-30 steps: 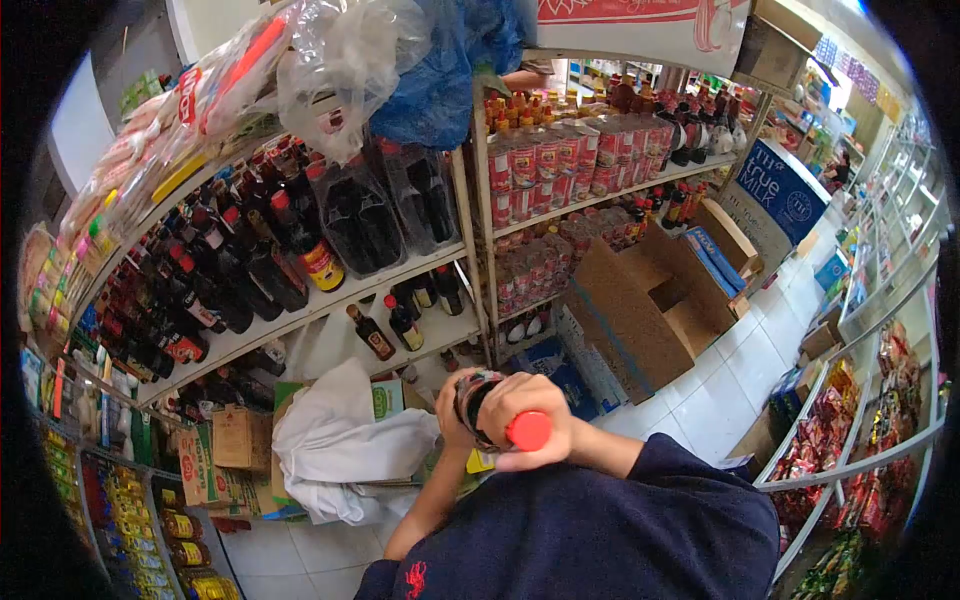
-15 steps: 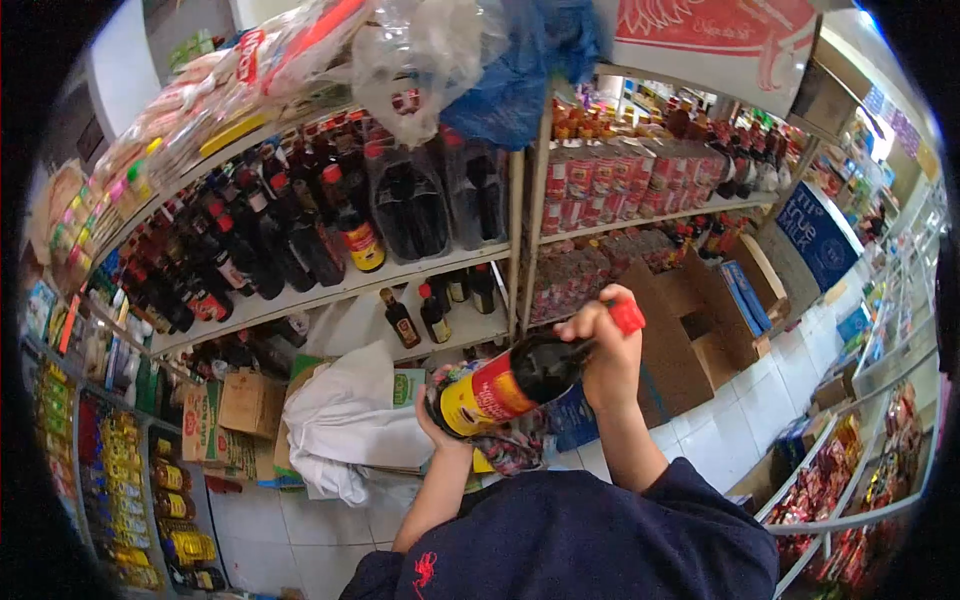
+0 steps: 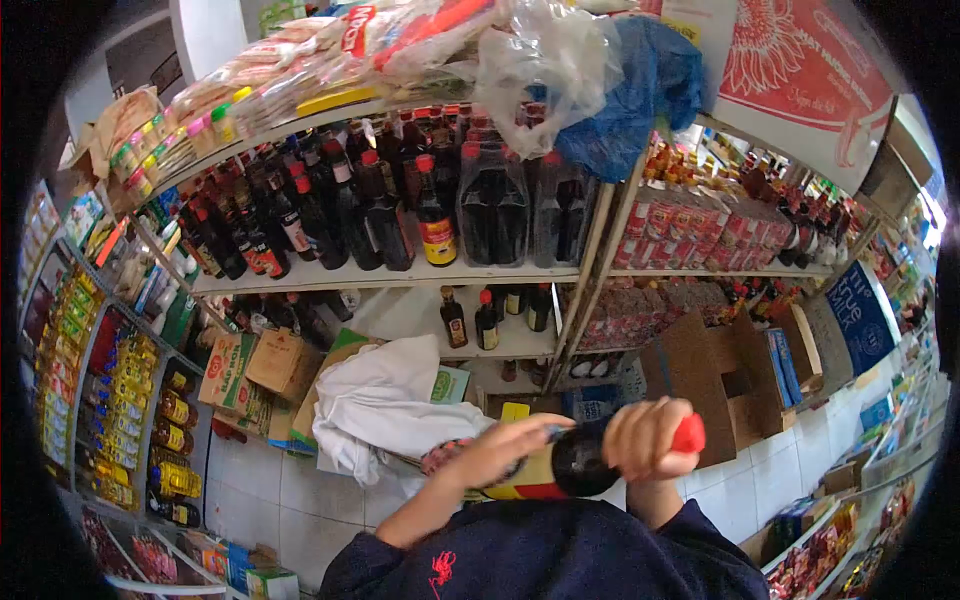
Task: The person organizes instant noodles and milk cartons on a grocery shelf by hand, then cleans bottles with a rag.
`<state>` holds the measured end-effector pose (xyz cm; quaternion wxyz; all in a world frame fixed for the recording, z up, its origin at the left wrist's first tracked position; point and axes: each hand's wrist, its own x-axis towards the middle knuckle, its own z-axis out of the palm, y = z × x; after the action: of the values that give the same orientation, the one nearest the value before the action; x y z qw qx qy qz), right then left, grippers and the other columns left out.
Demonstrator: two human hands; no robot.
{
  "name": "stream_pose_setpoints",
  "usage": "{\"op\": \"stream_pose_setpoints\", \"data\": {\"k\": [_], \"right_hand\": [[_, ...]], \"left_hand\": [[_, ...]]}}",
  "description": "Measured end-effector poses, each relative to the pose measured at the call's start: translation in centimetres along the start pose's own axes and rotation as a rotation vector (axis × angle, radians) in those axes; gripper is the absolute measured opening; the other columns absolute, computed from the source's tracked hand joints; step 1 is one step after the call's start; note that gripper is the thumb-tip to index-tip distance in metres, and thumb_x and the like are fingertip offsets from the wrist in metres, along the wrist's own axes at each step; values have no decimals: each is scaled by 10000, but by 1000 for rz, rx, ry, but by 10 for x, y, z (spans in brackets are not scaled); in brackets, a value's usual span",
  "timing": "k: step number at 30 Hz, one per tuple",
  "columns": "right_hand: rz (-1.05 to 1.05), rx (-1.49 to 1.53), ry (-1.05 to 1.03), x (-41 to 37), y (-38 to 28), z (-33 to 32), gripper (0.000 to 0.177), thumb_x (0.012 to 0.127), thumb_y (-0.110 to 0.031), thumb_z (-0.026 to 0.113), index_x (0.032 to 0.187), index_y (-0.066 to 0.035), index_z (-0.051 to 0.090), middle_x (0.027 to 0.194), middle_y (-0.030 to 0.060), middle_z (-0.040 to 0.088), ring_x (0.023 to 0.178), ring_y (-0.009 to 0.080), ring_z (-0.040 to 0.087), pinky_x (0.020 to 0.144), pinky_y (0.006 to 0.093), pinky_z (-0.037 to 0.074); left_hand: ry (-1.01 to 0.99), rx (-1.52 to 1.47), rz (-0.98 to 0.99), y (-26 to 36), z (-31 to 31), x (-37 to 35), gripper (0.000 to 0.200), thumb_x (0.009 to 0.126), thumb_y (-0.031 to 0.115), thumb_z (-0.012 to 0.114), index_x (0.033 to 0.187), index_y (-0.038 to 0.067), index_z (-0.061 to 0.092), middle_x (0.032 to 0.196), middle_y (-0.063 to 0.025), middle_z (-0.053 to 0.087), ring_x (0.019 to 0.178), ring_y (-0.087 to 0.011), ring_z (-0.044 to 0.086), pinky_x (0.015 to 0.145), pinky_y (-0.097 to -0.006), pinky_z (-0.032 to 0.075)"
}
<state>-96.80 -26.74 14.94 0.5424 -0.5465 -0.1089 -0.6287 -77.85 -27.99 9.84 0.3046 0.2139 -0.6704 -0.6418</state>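
Note:
My right hand (image 3: 650, 440) is wrapped around the neck of a dark sauce bottle (image 3: 583, 462), just below its red cap (image 3: 689, 433). The bottle lies tilted nearly sideways in front of my chest, its yellow-and-red label partly covered. Across its body rests my left hand (image 3: 495, 455), fingers stretched over the glass and smeared by motion. A patterned cloth (image 3: 447, 457) shows beside and under that hand, pressed against the bottle; most of it is hidden.
Ahead, a shelf (image 3: 400, 278) carries rows of dark bottles. A white cloth (image 3: 385, 400) drapes over boxes below it. An open cardboard box (image 3: 690, 385) stands on the right, and oil bottles (image 3: 120, 420) fill a rack at left. Plastic bags (image 3: 630, 90) hang overhead.
The bottle has turned closer to level and moved right and down. My left hand has shifted from under its base to over its body. The view has swung left.

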Motion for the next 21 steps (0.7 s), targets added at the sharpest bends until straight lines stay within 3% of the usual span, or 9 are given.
{"op": "stream_pose_setpoints", "data": {"k": [3, 6, 7, 9, 11, 13, 14, 18, 21], "right_hand": [[230, -199, -2, -14, 17, 24, 180, 625, -48, 656, 574, -53, 484, 522, 92, 531, 448, 233, 536, 481, 343, 454], [210, -363, -183, -19, 32, 19, 173, 627, 2, 644, 581, -30, 481, 518, 88, 525, 448, 228, 530, 474, 314, 451], [159, -413, -216, -16, 33, 17, 171, 647, -8, 635, 579, -29, 479, 499, 84, 523, 417, 217, 526, 459, 328, 462], [177, -410, -160, -17, 30, 15, 169, 639, -7, 638, 582, -26, 480, 497, 89, 520, 418, 220, 529, 457, 326, 458], [142, -299, -60, -15, 27, 12, 170, 606, 13, 651, 580, -15, 485, 510, 102, 522, 437, 237, 526, 471, 313, 445], [111, -217, 19, -12, 20, 10, 164, 605, 23, 639, 593, -16, 480, 499, 103, 521, 430, 225, 525, 467, 318, 449], [106, -191, 8, -11, 17, 9, 164, 601, 31, 631, 601, -20, 475, 503, 108, 527, 430, 216, 527, 467, 321, 451], [91, -78, -31, -10, 12, 0, 166, 584, 25, 637, 596, -22, 478, 506, 109, 522, 414, 223, 519, 459, 332, 450], [57, -213, -188, -5, 15, 11, 160, 574, 26, 636, 583, -21, 484, 501, 107, 511, 415, 244, 514, 456, 334, 446]], "left_hand": [[77, 5, 11, 2, 23, 1, 565, 918, 446, 187, 1105, 21, 508, 1034, -148, 558, 986, -197, 525, 878, -278, 355], [108, -31, 95, -28, 22, 5, 710, 887, 527, 81, 1027, 10, 547, 922, -132, 579, 911, -208, 549, 846, -294, 376], [111, -29, 97, -32, 17, 9, 710, 887, 527, 81, 1027, 10, 547, 922, -132, 579, 911, -208, 549, 846, -294, 376], [0, -64, 105, -39, 5, 15, 930, 755, 726, 107, 1109, -47, 485, 1073, -126, 529, 1008, -186, 487, 908, -300, 343], [38, -125, 69, -68, -7, 16, 838, 810, 669, 150, 1073, -39, 514, 1025, -112, 553, 976, -167, 499, 897, -296, 351], [27, -44, -176, -88, -22, 12, 705, 865, 574, 218, 1010, -30, 552, 955, -91, 580, 930, -155, 518, 879, -303, 365], [167, -124, -156, -98, -16, 10, 581, 882, 504, 280, 861, 16, 595, 813, -49, 599, 795, -130, 535, 776, -268, 394], [405, -391, -446, -132, -18, 7, 453, 857, 429, 444, 830, 10, 615, 784, -36, 601, 715, -101, 527, 682, -237, 398], [424, -240, -374, -126, -26, 14, 411, 851, 382, 485, 843, -5, 623, 761, -33, 604, 697, -105, 529, 665, -238, 404]]}}
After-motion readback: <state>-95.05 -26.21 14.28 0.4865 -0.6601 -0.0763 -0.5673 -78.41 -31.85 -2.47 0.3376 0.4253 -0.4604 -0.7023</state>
